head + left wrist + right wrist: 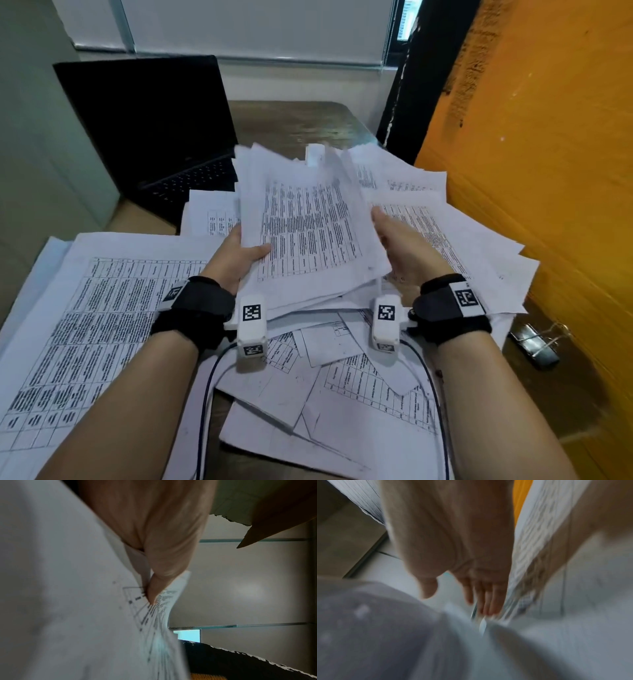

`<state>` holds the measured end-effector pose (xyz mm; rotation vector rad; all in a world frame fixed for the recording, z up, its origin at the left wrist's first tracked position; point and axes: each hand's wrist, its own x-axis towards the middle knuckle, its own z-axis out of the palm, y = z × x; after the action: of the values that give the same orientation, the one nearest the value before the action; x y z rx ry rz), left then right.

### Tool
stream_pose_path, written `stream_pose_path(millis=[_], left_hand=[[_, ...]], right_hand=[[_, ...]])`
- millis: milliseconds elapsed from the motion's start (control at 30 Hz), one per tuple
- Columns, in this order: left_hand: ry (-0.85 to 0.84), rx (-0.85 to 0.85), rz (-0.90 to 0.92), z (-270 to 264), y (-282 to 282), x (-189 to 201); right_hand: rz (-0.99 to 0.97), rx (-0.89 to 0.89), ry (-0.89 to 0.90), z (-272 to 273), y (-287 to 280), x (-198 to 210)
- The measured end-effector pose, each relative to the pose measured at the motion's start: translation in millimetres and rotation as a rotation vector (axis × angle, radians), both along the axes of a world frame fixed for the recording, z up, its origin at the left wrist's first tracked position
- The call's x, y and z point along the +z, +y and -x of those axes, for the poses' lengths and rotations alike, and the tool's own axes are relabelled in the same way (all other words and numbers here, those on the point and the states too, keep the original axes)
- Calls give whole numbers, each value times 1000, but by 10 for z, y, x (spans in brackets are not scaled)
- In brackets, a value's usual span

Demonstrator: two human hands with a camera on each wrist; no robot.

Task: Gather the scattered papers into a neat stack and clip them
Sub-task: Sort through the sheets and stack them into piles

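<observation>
In the head view, the left hand [239, 253] grips the left edge of a thick bundle of printed papers [308, 233], thumb on top, the bundle raised and tilted above the desk [294, 120]. The right hand [400, 246] lies along the bundle's right edge with fingers stretched out flat, not curled. More loose sheets [102, 308] lie spread under and around both forearms. A metal binder clip [534, 342] sits on the desk well to the right of the right wrist, near the orange wall [548, 137]. An open laptop [154, 130] stands at the back left.

From the left wrist, the thumb [161, 582] presses down on the bundle's printed top sheet [68, 601], pinching it.

The right wrist picture is blurred; straight fingers [486, 599] touch the paper edges [530, 561] beside them.
</observation>
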<state>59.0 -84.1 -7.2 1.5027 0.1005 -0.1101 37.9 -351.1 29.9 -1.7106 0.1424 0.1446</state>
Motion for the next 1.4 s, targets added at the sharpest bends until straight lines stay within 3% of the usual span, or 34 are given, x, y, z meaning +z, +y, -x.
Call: stream_pose_path(millis=[67, 133, 167, 233, 400, 600, 767, 933, 1100, 1167, 1267, 1333, 1400], left_hand=[[15, -5, 40, 17, -14, 27], [39, -48, 77, 32, -13, 46], [56, -70, 90, 31, -14, 43], [80, -84, 85, 32, -36, 32], [83, -46, 132, -1, -17, 24], [67, 58, 443, -3, 38, 61], [100, 54, 513, 13, 51, 58], [155, 32, 532, 18, 71, 69], [175, -3, 589, 16, 101, 87], [152, 2, 631, 8, 93, 80], [110, 9, 717, -1, 106, 72], [81, -7, 756, 12, 113, 86], [68, -22, 761, 18, 125, 72]], right_hand=[[235, -350, -66, -61, -312, -45], [462, -642, 33, -82, -673, -123], [558, -695, 126, -52, -801, -150], [644, -663, 215, -35, -939, -214], [685, -565, 25, -67, -945, -232], [769, -473, -35, -68, -919, -215], [935, -416, 194, -42, -869, -211], [973, -387, 255, -36, -858, -199], [892, -307, 64, -18, -834, -178], [900, -285, 89, -5, -817, -175], [922, -410, 32, 21, -817, -123], [786, -562, -184, 37, -842, -110], [497, -581, -341, 56, -789, -83]])
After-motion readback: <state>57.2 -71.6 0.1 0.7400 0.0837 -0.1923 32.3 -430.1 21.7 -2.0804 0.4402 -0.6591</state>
